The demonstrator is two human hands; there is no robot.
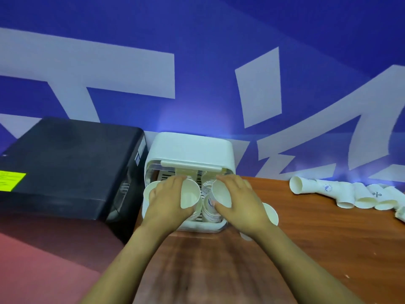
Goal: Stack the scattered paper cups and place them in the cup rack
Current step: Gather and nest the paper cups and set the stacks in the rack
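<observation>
A white cup rack (pixel 190 148) with a raised lid stands on the wooden table against the blue wall, with stacks of paper cups (pixel 211 212) lying inside it. My left hand (pixel 168 198) grips a white paper cup (pixel 190 195) in front of the rack's opening, its mouth turned to the right. My right hand (pixel 237 200) grips another paper cup (pixel 221 194), its mouth turned to the left. The two cups face each other just above the stacks. A further cup (pixel 271 213) shows behind my right wrist and one more (pixel 150 188) behind my left hand.
Several loose paper cups (pixel 348 194) lie scattered along the wall at the right of the wooden table (pixel 317 249). A black box (pixel 65 170) with a yellow label stands left of the rack. A red surface (pixel 43 260) lies at the lower left.
</observation>
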